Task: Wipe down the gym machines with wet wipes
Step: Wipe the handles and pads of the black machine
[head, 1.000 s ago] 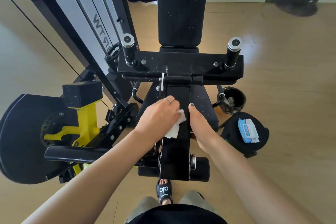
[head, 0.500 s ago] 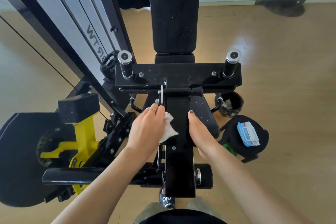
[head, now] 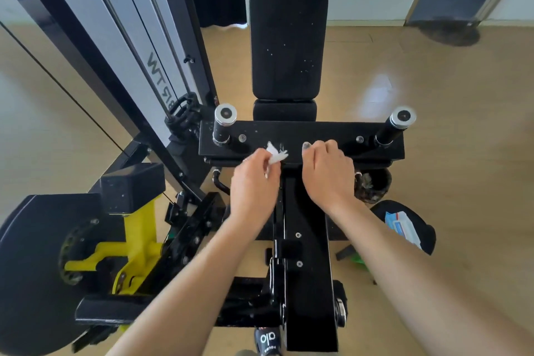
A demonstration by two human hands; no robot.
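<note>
A black gym machine stands before me, with a long centre beam (head: pixel 306 254), a crossbar (head: pixel 326 133) carrying two upright pegs, and a tall back pad (head: pixel 288 43) behind. My left hand (head: pixel 254 188) pinches a crumpled white wet wipe (head: pixel 276 153) against the near edge of the crossbar, left of centre. My right hand (head: pixel 328 176) sits just right of it, fingers curled over the crossbar's front edge where the beam meets it.
A pack of wet wipes (head: pixel 403 227) lies on a round black stool (head: pixel 424 228) at the right. A small dark bin (head: pixel 374 185) stands behind it. The yellow-and-black pivot (head: pixel 135 243) and weight tower (head: pixel 138 37) fill the left side. My sandalled foot (head: pixel 267 339) is below.
Both hands slid forward along the centre beam, from its middle up to the crossbar. The wipe travelled with my left hand. The camera view tilted so the machine sits lower in frame.
</note>
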